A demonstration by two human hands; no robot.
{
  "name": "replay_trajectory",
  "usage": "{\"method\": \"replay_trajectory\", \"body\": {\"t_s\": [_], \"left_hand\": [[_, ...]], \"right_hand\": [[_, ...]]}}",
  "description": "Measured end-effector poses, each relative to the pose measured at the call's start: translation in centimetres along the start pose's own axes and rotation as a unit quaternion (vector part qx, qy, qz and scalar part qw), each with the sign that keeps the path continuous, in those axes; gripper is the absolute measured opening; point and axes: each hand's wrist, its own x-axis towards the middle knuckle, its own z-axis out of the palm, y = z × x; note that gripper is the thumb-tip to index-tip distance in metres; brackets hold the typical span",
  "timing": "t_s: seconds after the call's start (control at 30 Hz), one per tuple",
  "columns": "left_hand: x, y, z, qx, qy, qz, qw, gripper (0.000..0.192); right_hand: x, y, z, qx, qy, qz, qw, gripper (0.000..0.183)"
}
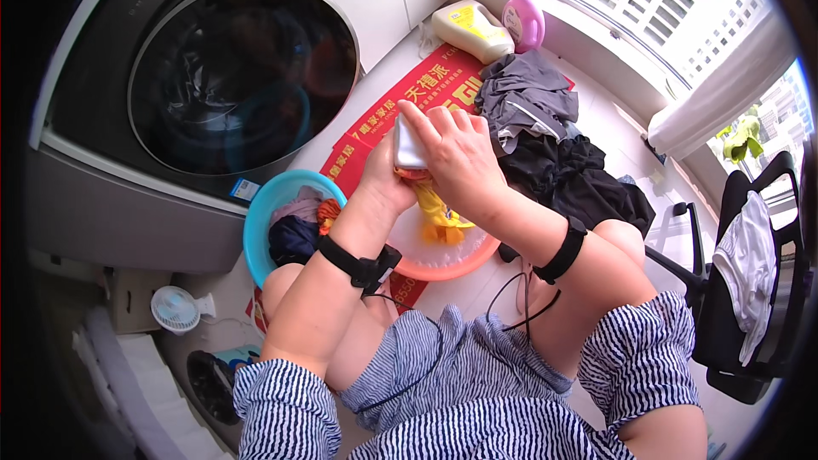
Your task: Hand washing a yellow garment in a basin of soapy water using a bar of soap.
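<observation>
Over the coral-pink basin (434, 271) of cloudy, sudsy water, my two hands meet around a wet bundle. A smooth white block (409, 145) lies between them; I cannot tell whether it is a bar of soap or something else. My left hand (383, 176) is curled around the near side of the bundle, below the block. My right hand (465, 156) rests against the block's right side, its index finger stretched along it. From under both palms a yellow cloth (436, 214) with orange parts hangs down to the water. The fingertips beneath are hidden.
A turquoise basin (252, 230) with clothes stands left, by the washing machine (243, 76). Grey garments (527, 92) and black garments (575, 179) lie right, detergent bottles (525, 19) behind. A small fan (176, 308) stands left; a black chair (716, 306) holds white underwear (748, 262).
</observation>
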Motion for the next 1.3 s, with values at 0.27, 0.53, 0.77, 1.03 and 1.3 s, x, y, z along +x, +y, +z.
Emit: {"method": "replay_trajectory", "body": {"t_s": [0.27,0.53,0.77,1.03,1.3], "left_hand": [[0.5,1.0,-0.5,-0.013,0.028,0.017,0.999,0.046],[0.7,0.4,-0.1,0.022,0.026,0.019,0.999,0.041],[-0.1,1.7,-1.2,-0.034,-0.052,-0.010,0.998,0.048],[0.0,0.8,-0.5,0.015,-0.030,-0.003,0.999,0.045],[-0.4,0.8,0.9,0.021,0.046,0.027,0.998,0.045]], "right_hand": [[-0.1,0.0,-0.3,0.029,-0.020,0.038,0.999,0.076],[0.7,0.9,1.0,0.010,0.037,0.037,0.999,0.072],[0.8,4.7,1.7,0.165,-0.086,0.207,0.960,0.079],[-0.3,0.3,-0.2,0.037,0.039,-0.036,0.998,0.078],[1.0,3.7,0.8,0.019,-0.039,0.116,0.992,0.085]]}}
